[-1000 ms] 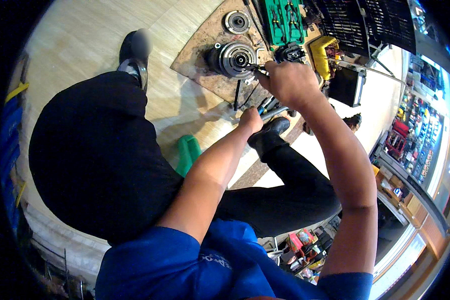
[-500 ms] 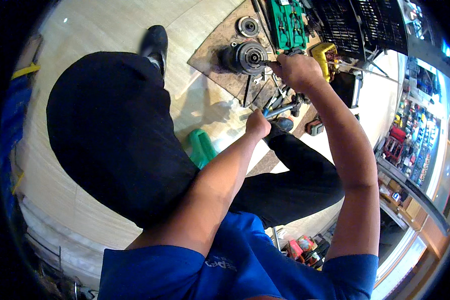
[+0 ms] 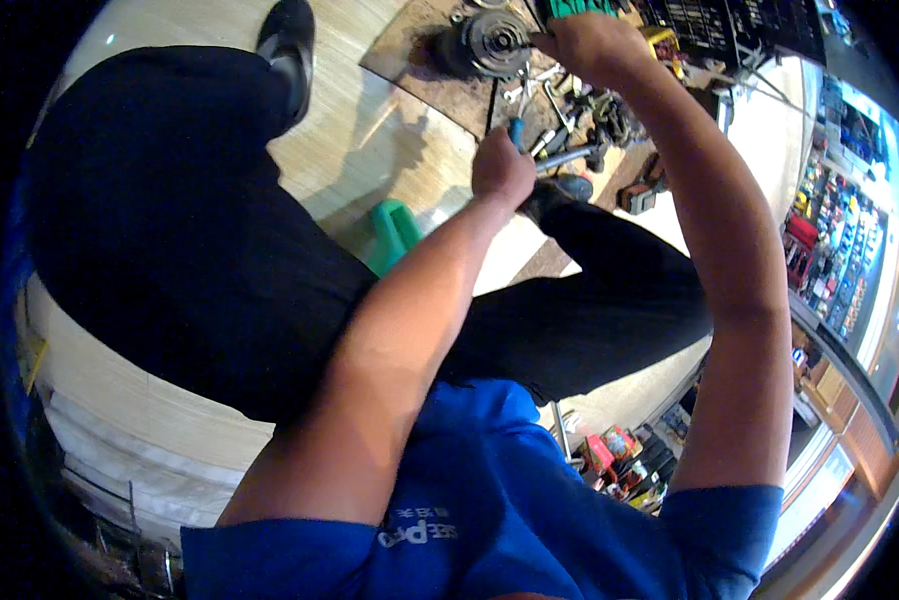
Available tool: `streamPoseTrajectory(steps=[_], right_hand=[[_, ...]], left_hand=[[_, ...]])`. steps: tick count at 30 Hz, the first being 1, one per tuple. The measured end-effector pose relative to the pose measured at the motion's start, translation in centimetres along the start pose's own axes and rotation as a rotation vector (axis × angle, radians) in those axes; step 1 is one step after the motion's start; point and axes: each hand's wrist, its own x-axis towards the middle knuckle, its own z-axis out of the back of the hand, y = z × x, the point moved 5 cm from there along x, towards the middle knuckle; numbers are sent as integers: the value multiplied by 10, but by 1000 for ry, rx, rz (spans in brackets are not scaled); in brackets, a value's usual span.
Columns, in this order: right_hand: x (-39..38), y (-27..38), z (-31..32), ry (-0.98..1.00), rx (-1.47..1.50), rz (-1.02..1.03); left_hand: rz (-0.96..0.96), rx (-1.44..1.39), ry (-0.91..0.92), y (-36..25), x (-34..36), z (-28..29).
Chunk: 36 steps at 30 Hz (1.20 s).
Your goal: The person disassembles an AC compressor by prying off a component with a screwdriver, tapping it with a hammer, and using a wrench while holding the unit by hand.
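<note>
My right hand (image 3: 597,48) is closed at the top, its fingertips pinching a short dark piece at the hub of a pulley-faced cylindrical machine part (image 3: 494,44). What kind of piece this is I cannot make out. Lower down, my left hand (image 3: 503,170) makes a fist with a blue handle (image 3: 516,132) sticking out above it; the rest of that tool is hidden. Just right of the fist lies a bar-like metal shaft (image 3: 566,157). Several wrenches and other hand tools (image 3: 560,105) are scattered beside the machine part on a stained brown board (image 3: 405,62).
My dark shoe (image 3: 563,189) rests by the board's near edge, the other shoe (image 3: 292,60) at the upper left. A green plastic object (image 3: 394,230) stands beside my knee. A green tool case (image 3: 580,8), black crates (image 3: 770,30) and a red-and-black block (image 3: 642,187) lie rightward.
The view has tipped, so the board and machine part sit higher in the picture. My left fist has shifted slightly left with the blue handle; my right hand stays at the hub.
</note>
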Motion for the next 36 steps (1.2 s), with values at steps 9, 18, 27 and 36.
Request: streamPoseTrajectory(steps=[9, 18, 27, 36], right_hand=[[-2, 6, 11, 88, 122, -54], [-6, 9, 10, 139, 43, -134], [-5, 8, 7, 166, 5, -100], [-6, 10, 13, 146, 48, -108]], left_hand=[[-106, 153, -27, -31, -1, 58], [-23, 11, -37, -24, 17, 45], [180, -354, 41, -11, 23, 32], [231, -484, 59, -7, 26, 33]])
